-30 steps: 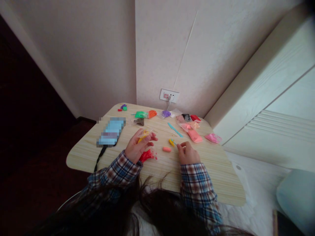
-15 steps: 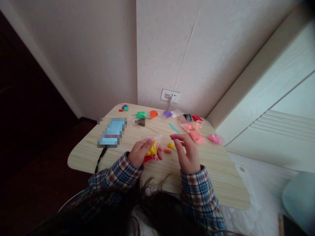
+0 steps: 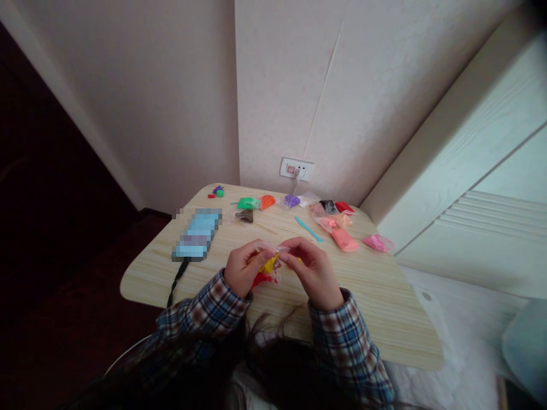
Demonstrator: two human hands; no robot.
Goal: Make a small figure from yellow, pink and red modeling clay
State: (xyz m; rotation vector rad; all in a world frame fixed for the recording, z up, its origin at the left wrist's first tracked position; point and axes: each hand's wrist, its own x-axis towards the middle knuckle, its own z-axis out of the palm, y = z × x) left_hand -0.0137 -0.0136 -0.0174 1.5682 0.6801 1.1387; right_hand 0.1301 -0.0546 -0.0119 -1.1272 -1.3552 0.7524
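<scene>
A clear plastic bag of yellow clay (image 3: 270, 264) is held up between my two hands above the table. My left hand (image 3: 245, 267) is closed on the bag's left side, thumb over the front. With thumb and fingers, my right hand (image 3: 314, 272) pinches the bag's upper right edge. Just below the bag lies a red packet (image 3: 261, 279), partly covered by my left hand. A bit of yellow clay shows behind my right fingers, mostly hidden. Past my right hand rests a light-blue modelling knife (image 3: 308, 229).
Bags of coloured clay line the back of the wooden table (image 3: 376, 319): green (image 3: 248, 203), purple (image 3: 292, 201), coral (image 3: 344, 240) and pink (image 3: 378, 243) among them. A cabled phone (image 3: 197, 234) lies at left. Small clay pieces (image 3: 219, 193) sit in the far left corner.
My right hand has moved left and down from its place above the table and now grips the bag's edge. The orange clay piece beside the bag is now hidden behind that hand.
</scene>
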